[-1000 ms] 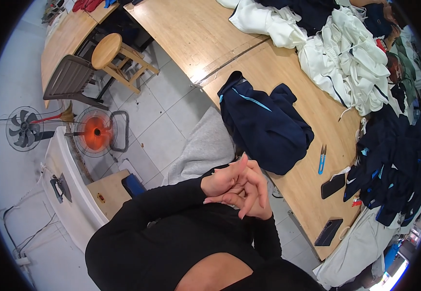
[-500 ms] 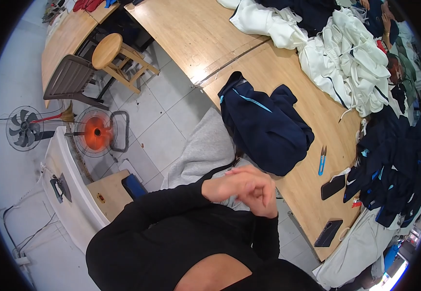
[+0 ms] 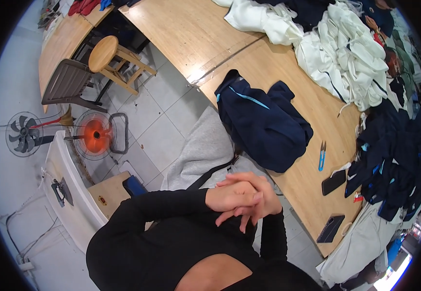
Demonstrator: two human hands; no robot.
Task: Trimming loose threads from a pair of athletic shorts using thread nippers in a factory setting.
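Floor [image 3: 164, 109]: pale grey square tiles, daylit, no hard shadows. Long light-wood surface [image 3: 191, 34] runs diagonally from top centre to lower right, a seam across its middle. Second wooden surface [image 3: 60, 46] at upper left. Between the two: round wooden stool [image 3: 104, 53] and brown slatted chair [image 3: 67, 85], both on the tiles. Left side: grey floor fan [image 3: 23, 133] beside a round heater [image 3: 94, 135] glowing orange, wire guard in front. White cabinet [image 3: 67, 182] below them, near it a small wooden box [image 3: 108, 194]. Cables trail along the floor at lower left [image 3: 23, 242].
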